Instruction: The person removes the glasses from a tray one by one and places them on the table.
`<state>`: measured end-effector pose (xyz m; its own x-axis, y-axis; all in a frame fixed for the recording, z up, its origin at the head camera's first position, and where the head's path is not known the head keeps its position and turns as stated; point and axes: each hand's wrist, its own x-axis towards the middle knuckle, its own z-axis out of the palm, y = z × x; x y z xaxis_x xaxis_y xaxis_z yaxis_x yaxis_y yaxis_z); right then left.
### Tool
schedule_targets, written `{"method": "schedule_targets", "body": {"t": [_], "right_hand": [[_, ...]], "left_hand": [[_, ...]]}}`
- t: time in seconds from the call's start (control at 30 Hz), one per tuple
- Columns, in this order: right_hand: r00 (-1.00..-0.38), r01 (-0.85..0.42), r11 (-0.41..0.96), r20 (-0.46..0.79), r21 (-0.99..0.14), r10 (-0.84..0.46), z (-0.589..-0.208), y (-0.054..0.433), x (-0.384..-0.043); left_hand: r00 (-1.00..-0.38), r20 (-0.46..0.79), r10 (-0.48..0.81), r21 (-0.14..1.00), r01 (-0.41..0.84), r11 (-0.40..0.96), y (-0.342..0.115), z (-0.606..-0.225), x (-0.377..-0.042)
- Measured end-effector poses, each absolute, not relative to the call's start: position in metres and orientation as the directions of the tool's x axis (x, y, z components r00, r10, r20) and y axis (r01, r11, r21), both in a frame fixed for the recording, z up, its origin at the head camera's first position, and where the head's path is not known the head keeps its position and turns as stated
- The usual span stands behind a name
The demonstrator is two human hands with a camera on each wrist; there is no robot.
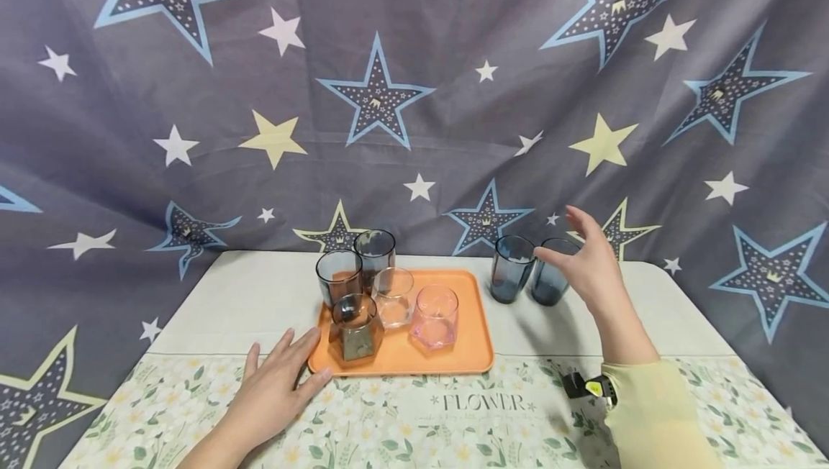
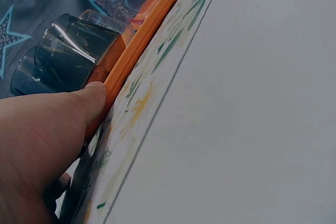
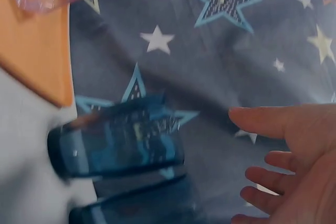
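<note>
My left hand (image 1: 278,390) rests against the front left corner of an orange tray (image 1: 476,354), fingers spread along its side and thumb at the rim. On the tray stand a smoky faceted glass (image 1: 356,336), a clear glass (image 1: 393,307) and a pink glass (image 1: 435,329). Two taller dark glasses, one front (image 1: 340,285) and one behind (image 1: 377,249), are at the tray's back left. To the right of the tray, a blue glass (image 1: 509,271) and another blue glass (image 1: 547,285) stand side by side. Beside them my right hand (image 1: 592,271) is raised, thumb and fingers apart, holding nothing.
A white table (image 1: 259,303) carries a floral mat (image 1: 363,419) printed with "FLOWER" along its front. Behind the table hangs a grey curtain (image 1: 447,37) with stars. On the right wrist sits a black strapped device (image 1: 592,386).
</note>
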<state>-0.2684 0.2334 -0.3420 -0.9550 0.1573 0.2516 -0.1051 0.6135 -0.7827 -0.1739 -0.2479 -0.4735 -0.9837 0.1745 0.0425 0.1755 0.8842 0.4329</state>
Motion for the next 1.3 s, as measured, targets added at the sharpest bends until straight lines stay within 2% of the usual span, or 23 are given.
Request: {"method": "schedule_targets", "body": {"t": [0.4, 0.6, 1.0, 1.3], "right_hand": [[-0.948, -0.259, 0.54, 0.318, -0.801, 0.018, -0.33, 0.18, -0.264], [-0.939, -0.335, 0.412, 0.338, -0.847, -0.068, -0.332, 0.147, -0.274], [-0.923, -0.362, 0.289, 0.298, -0.887, -0.242, -0.337, 0.1, -0.298], [-0.897, -0.394, 0.316, 0.286, -0.863, -0.336, -0.34, 0.074, -0.313]], "left_hand": [[-0.984, 0.033, 0.174, 0.43, 0.171, 0.887, -0.248, -0.476, -0.173], [-0.985, 0.036, 0.171, 0.433, 0.17, 0.885, -0.248, -0.475, -0.173], [-0.986, 0.03, 0.166, 0.435, 0.162, 0.886, -0.248, -0.476, -0.172], [-0.985, 0.04, 0.166, 0.443, 0.166, 0.881, -0.249, -0.476, -0.172]]}}
